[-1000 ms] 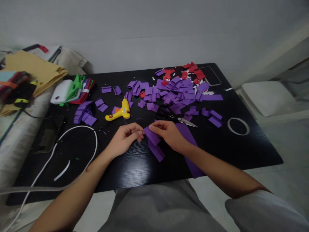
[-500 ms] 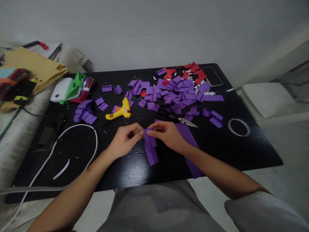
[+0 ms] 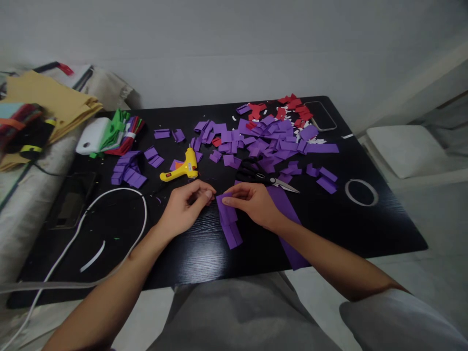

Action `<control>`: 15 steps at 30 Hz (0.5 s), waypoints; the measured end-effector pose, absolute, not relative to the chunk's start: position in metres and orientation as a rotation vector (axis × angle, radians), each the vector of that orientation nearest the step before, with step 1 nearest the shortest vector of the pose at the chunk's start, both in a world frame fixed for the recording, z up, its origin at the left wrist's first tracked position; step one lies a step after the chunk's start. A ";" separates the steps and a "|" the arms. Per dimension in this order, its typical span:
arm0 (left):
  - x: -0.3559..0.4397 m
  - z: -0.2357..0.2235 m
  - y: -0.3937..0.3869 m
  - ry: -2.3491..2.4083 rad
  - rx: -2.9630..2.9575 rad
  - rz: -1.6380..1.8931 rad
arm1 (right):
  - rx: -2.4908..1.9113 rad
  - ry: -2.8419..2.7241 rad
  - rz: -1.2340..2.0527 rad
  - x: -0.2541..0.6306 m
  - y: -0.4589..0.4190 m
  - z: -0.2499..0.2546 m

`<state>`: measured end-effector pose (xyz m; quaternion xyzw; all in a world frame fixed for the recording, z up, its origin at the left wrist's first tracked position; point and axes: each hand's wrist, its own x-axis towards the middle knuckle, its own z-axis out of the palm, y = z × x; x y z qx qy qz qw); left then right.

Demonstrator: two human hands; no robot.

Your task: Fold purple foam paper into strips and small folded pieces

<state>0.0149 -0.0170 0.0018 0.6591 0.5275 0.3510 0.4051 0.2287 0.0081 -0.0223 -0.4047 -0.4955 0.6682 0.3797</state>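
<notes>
Between the thumb and fingers of my right hand (image 3: 254, 202) is the top of a folded purple paper strip (image 3: 230, 229), which hangs toward the table's front edge. Its lower part shows creases and a stepped side edge. My left hand (image 3: 186, 202) is just left of the strip, apart from it, with fingers curled and the thumb tip against them; I see nothing in it. Beneath my right wrist lies a longer purple sheet (image 3: 292, 253). Black-handled scissors (image 3: 270, 180) rest just beyond my right hand. A yellow glue gun (image 3: 183, 168) lies beyond my left hand.
Folded purple pieces (image 3: 274, 136) are heaped at the back of the black table (image 3: 329, 224), with red scraps (image 3: 296, 107) behind. A clear ring (image 3: 361, 192) lies right. On the left are a white cable (image 3: 144, 219), a phone (image 3: 69, 200) and bundled coloured strips (image 3: 124, 131).
My left hand has let go of the purple strip and drawn slightly left. The strip's lower end has swung a little right, while my right hand keeps its hold.
</notes>
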 end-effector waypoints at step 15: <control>0.019 -0.003 -0.017 1.256 1.478 0.864 | -1.045 -1.376 1.655 0.228 0.006 -0.019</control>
